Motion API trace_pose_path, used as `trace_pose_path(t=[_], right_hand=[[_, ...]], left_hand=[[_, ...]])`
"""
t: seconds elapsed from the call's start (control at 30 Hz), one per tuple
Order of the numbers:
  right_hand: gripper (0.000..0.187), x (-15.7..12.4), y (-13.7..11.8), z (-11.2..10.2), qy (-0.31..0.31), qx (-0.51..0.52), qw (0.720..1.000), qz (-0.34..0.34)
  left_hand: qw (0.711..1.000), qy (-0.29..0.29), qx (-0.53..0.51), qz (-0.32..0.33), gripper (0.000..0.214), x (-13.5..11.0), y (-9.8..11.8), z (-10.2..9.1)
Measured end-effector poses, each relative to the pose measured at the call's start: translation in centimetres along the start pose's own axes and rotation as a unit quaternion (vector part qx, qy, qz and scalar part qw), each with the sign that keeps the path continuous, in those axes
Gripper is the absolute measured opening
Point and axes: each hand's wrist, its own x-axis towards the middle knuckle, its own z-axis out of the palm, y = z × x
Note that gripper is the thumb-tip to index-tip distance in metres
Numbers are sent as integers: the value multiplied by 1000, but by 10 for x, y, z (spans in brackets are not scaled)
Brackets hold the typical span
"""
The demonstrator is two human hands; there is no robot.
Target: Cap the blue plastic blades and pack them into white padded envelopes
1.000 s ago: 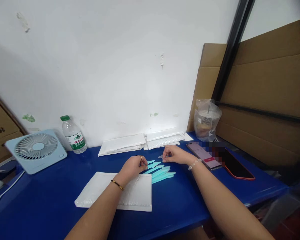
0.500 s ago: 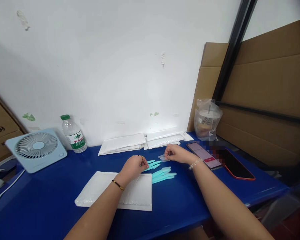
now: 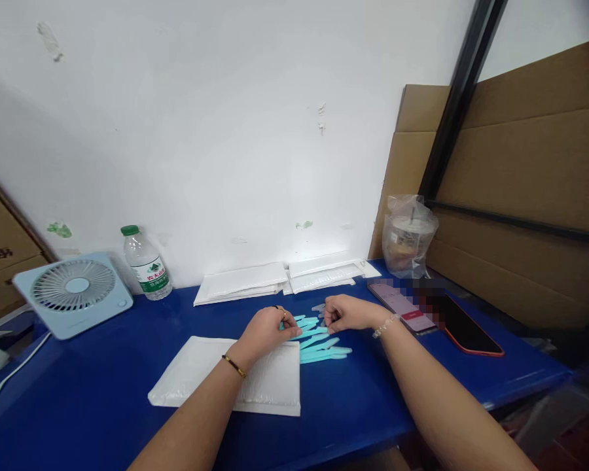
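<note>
And it's L hand (image 3: 269,331), thumb & fingertips pinched tight on the L end of a teal stick (image 3: 314,332), w/ R hand (image 3: 347,313) right at the other tip, fingers curled nearly closed, can't tell if gripping! More teal sticks (image 3: 325,356) fanned just below on the blue tbl (image 3: 363,392), white padded env. (image 3: 275,386) under L wrist, phones (image 3: 471,324) off R.

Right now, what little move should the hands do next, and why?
Maybe the right hand should gently ease one teal stick apart: it's right by that stick's end, the left hand is near the other end, and other sticks lie close together.
</note>
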Motion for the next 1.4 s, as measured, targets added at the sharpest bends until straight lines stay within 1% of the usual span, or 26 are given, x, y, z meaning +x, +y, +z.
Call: trace_pose_path(t=[0.13,0.2,0.27,0.33,0.37,0.43,0.5,0.57,0.63,0.7,0.77,0.93,1.03,1.13,1.2,1.27,1.33,1.4], right_hand=[[14,1,-2,-3,38,6,999,-23],[11,0,1,-7,57,-8,998,-11],[9,-2,5,-11,80,-21,996,18],[10,-4,6,-14,103,-24,994,30],[13,-5,6,-14,106,-21,994,25],[19,-5,2,-11,84,-10,996,-4],[23,-2,-4,-5,39,-11,998,-39],[22,2,-9,3,4,-31,998,-57],[18,5,-12,8,-4,-49,997,-58],[15,6,-13,10,0,-52,997,-52],[13,5,-15,8,11,-50,998,-49],[9,2,-15,0,46,-45,997,-46],[5,-1,-6,-6,62,-54,997,-12],[10,-5,2,-12,74,-44,996,21],[17,-8,2,-14,63,-29,998,16],[23,-9,-2,-12,24,-11,1000,-7],[24,-7,-8,-8,-27,-7,999,-25],[21,-5,-11,-4,-63,-20,997,-31]], left_hand=[[1000,-18,20,-7,23,-1,2,0],[999,-22,18,-26,23,-1,0,-2],[998,-29,6,-47,22,-2,-3,-3],[998,-30,0,-57,20,-3,-6,-4],[998,-27,0,-56,20,-3,-7,-5],[999,-16,7,-50,25,-3,-8,-5],[999,-8,14,-42,28,-3,-7,-4],[999,-13,15,-30,28,-3,-4,-4],[1000,-26,11,-13,28,-2,-1,-3],[999,-41,8,-5,27,-2,2,-1],[998,-53,8,-14,24,-2,5,1],[998,-39,15,-36,21,-1,5,1],[998,-34,20,-42,21,-1,0,-1],[999,-20,12,-45,20,-1,-5,-3],[999,0,15,-36,19,-1,-6,-4],[999,13,21,-25,20,0,-4,-4],[1000,2,28,-13,20,-1,-2,-4],[999,-26,35,-3,22,-2,0,-5]])
